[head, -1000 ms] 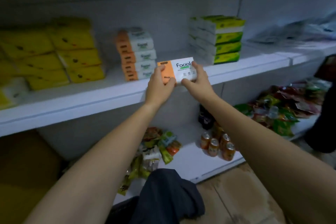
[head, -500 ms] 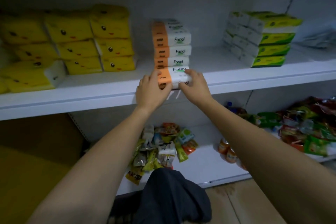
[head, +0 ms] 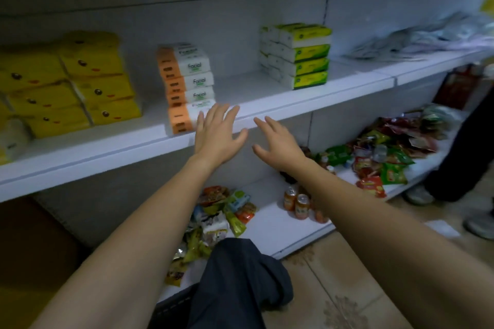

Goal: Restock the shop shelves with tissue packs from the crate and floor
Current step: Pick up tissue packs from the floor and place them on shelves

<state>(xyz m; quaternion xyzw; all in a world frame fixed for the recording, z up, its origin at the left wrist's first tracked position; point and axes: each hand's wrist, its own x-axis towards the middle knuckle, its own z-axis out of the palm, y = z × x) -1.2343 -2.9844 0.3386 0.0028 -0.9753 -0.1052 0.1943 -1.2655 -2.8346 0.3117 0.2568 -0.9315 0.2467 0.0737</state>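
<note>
Partly covered by left hand [head: 216, 136], blurred front orange tissue pack [head: 180, 118], right hand [head: 278, 145] alongside, both hands spread, empty.

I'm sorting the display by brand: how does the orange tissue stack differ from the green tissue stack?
The orange tissue stack is orange and white; the green tissue stack is green and white. The orange stack's packs read "Facial"; the green stack's print is too small to read. The orange stack stands right by the left hand, the green stack further right, away from it. Both are flat packs piled on the same shelf.
</note>
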